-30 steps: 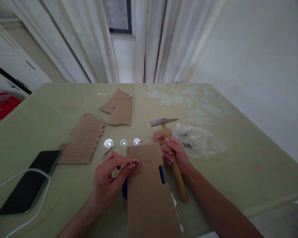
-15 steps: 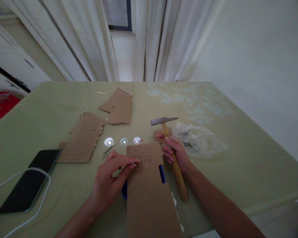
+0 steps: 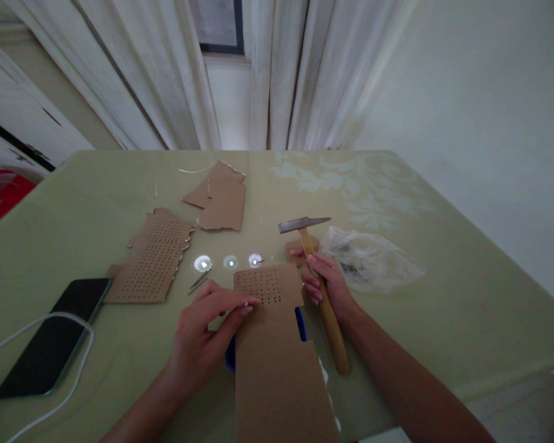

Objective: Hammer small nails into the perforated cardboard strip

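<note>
Between thumb and forefinger, my left hand (image 3: 205, 332) pinches a nail (image 3: 246, 303), of which only the small pale head shows. It is held at the left edge of a cardboard strip (image 3: 277, 363), just below rows of punched holes. My right hand (image 3: 325, 280) is wrapped round the wooden handle of a hammer (image 3: 330, 320), whose metal head points up and away, right of the strip. Something blue (image 3: 300, 324) shows under the cardboard at a notch and at its left side.
A perforated cardboard sheet (image 3: 154, 261) lies left, near a phone (image 3: 55, 338) with a white cable (image 3: 85, 351). Cardboard scraps (image 3: 224, 203) lie farther back. Metal pins (image 3: 199, 280) sit by several bright round spots. A clear plastic bag (image 3: 373, 258) lies right of the hammer.
Both hands hold nearly the same positions, with the pinch and the hammer grip unchanged. The whole view has shifted very slightly.
</note>
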Demonstrator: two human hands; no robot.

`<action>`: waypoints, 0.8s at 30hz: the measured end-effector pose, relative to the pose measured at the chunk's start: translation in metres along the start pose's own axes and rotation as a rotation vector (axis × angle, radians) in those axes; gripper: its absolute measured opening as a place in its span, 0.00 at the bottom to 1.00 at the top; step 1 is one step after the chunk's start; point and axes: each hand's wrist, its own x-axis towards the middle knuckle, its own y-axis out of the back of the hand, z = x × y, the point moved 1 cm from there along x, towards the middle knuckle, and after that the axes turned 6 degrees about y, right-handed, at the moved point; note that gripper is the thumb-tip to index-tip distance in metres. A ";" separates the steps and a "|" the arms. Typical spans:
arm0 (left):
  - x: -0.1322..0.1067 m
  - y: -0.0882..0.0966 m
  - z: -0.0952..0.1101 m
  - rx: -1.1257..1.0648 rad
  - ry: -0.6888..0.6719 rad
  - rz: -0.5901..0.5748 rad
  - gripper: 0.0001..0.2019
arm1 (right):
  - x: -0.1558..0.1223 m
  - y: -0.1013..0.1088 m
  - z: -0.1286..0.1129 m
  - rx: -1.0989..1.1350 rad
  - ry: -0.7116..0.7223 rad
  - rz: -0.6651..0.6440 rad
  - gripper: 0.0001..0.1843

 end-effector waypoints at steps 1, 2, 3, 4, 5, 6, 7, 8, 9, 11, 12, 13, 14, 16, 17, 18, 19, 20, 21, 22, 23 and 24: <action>0.001 0.000 0.001 0.002 -0.007 -0.001 0.10 | 0.000 0.000 0.000 0.000 0.000 0.000 0.24; 0.001 0.000 0.001 0.002 -0.016 -0.001 0.11 | 0.001 0.001 0.001 0.000 0.001 0.000 0.23; 0.002 0.000 0.002 0.002 -0.022 0.000 0.11 | 0.001 0.001 0.001 0.001 0.001 -0.001 0.23; 0.002 0.000 0.002 0.003 -0.026 0.002 0.11 | 0.001 0.001 0.002 0.002 0.002 -0.002 0.23; 0.002 0.000 0.002 0.004 -0.029 0.001 0.11 | 0.001 0.002 0.002 0.003 0.001 -0.003 0.24; 0.002 0.000 0.001 0.005 -0.031 0.000 0.11 | 0.001 0.002 0.002 0.003 0.000 -0.004 0.24; 0.001 -0.001 0.001 0.008 -0.031 -0.004 0.11 | 0.001 0.002 0.002 0.004 -0.001 -0.005 0.24; 0.001 -0.001 0.000 0.010 -0.032 -0.006 0.11 | 0.001 0.001 0.001 0.004 -0.002 -0.006 0.24; 0.000 -0.001 -0.001 0.010 -0.034 -0.010 0.11 | 0.001 0.001 0.001 0.004 -0.003 -0.006 0.24; -0.001 0.000 -0.002 0.008 -0.037 -0.008 0.11 | 0.001 0.000 0.000 0.002 -0.005 -0.008 0.24; -0.001 0.000 -0.002 0.009 -0.036 -0.006 0.11 | 0.001 0.000 0.000 0.002 -0.006 -0.009 0.24; -0.001 0.000 -0.002 0.010 -0.036 -0.004 0.11 | 0.001 0.000 0.000 0.001 -0.007 -0.011 0.24; -0.001 0.000 -0.002 0.011 -0.036 -0.001 0.11 | 0.001 0.000 -0.001 0.000 -0.008 -0.013 0.24; -0.001 0.001 -0.001 0.016 -0.035 -0.001 0.12 | 0.001 0.000 0.000 -0.001 -0.008 -0.016 0.24; -0.001 0.001 -0.001 0.019 -0.035 -0.004 0.12 | 0.001 0.000 0.000 -0.002 -0.007 -0.018 0.24; -0.001 0.001 -0.001 0.021 -0.036 -0.007 0.12 | 0.001 0.001 0.000 -0.004 -0.006 -0.019 0.24; 0.000 0.000 0.000 0.022 -0.039 -0.011 0.12 | 0.002 0.001 0.001 -0.006 -0.006 -0.019 0.24; 0.000 0.000 0.000 0.022 -0.041 -0.011 0.12 | 0.002 0.001 0.001 -0.009 -0.004 -0.019 0.24; 0.000 0.000 0.000 0.020 -0.045 -0.010 0.12 | 0.002 0.002 0.001 -0.012 -0.003 -0.019 0.24; 0.000 0.000 0.000 0.016 -0.049 -0.005 0.12 | 0.002 0.002 0.001 -0.016 -0.002 -0.018 0.24; 0.001 0.000 0.000 0.014 -0.050 -0.002 0.12 | 0.001 0.002 0.001 -0.021 -0.002 -0.017 0.24; 0.001 0.000 0.001 0.012 -0.050 0.000 0.12 | 0.001 0.001 0.000 -0.027 -0.001 -0.016 0.24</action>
